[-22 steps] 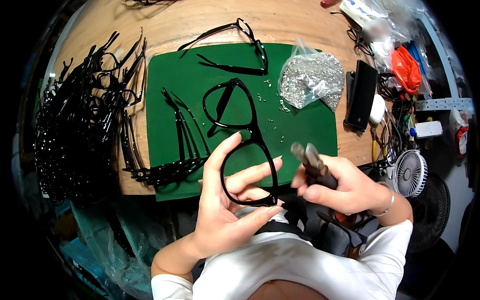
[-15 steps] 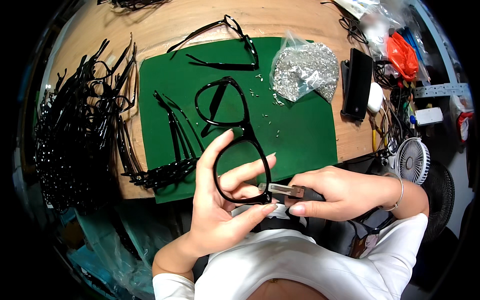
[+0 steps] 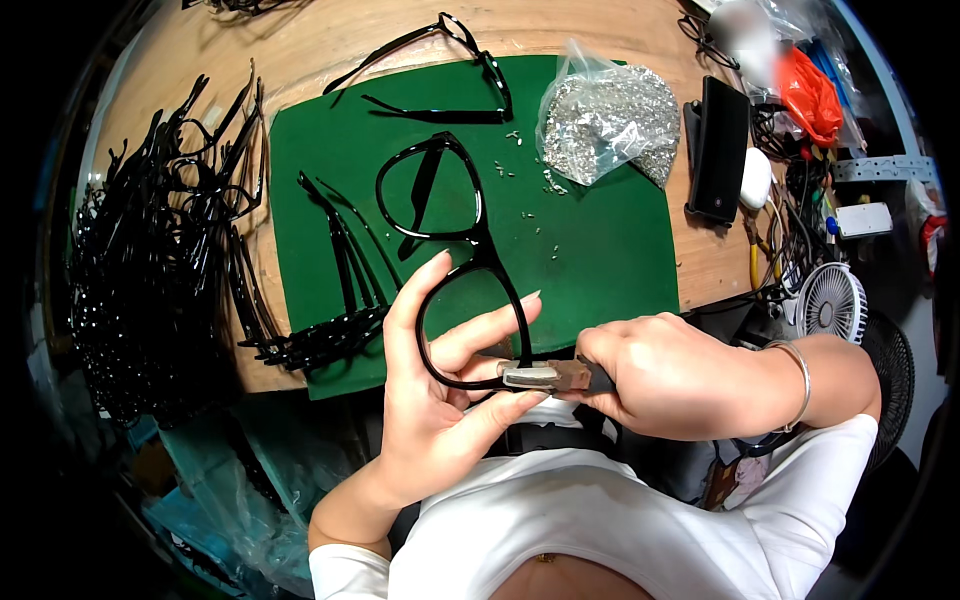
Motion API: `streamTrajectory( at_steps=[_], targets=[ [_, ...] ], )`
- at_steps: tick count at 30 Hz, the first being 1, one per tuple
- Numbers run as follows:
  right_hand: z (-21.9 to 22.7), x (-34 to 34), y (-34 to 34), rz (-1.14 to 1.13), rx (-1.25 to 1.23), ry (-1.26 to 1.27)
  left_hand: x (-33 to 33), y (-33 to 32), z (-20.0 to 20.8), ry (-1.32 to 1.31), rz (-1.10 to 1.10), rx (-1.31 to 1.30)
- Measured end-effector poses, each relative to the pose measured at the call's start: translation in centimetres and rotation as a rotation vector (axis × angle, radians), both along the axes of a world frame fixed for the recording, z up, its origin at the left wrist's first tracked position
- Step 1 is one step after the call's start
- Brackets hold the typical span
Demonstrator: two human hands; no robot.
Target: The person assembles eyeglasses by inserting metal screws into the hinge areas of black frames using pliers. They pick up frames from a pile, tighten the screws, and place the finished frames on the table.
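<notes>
My left hand (image 3: 425, 420) holds a black eyeglass frame (image 3: 485, 245) by its near rim, index finger and thumb around it. The frame's far rim reaches over the green mat, with a black temple arm showing behind its lens opening. In my right hand (image 3: 675, 380) is a pair of pliers (image 3: 568, 376), fingers wrapped round the handles, which are mostly hidden. The metal jaws lie across the near outer corner of the frame, just above my left thumb. Whether they grip a small part there cannot be seen.
A green mat (image 3: 610, 260) covers the wooden table (image 3: 290, 70). On it lie another black frame (image 3: 500, 90), black temple arms (image 3: 345, 340) and a clear bag of small silver pieces (image 3: 600, 130). Glasses pile up (image 3: 150, 270) at left; a black case (image 3: 718, 150) and white fan (image 3: 832, 300) are right.
My right hand has turned over, hiding its thumb, and the pliers' jaws have swung flat across the frame's corner. The held frame has shifted slightly left; the whole view has shifted a little.
</notes>
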State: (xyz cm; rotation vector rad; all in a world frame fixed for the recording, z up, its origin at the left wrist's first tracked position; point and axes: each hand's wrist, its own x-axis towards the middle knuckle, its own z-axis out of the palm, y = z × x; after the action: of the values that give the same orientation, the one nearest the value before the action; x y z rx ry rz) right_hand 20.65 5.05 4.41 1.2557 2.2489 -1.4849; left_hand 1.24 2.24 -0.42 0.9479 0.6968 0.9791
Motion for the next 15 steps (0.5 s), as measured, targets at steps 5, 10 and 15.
streamTrajectory(
  at_steps=[5, 10, 15],
  targets=[
    [-0.2, 0.6, 0.9, -0.047, -0.188, 0.173, -0.1, 0.6, 0.8, 0.029, -0.014, -0.045],
    [-0.7, 1.5, 1.3, -0.137, -0.560, 0.232, -0.1, 0.8, 0.6, 0.062, 0.007, -0.076],
    [-1.0, 1.1, 1.1, -0.110, -0.387, 0.271, 0.2, 0.8, 0.3, 0.045, 0.045, -0.091]
  ],
)
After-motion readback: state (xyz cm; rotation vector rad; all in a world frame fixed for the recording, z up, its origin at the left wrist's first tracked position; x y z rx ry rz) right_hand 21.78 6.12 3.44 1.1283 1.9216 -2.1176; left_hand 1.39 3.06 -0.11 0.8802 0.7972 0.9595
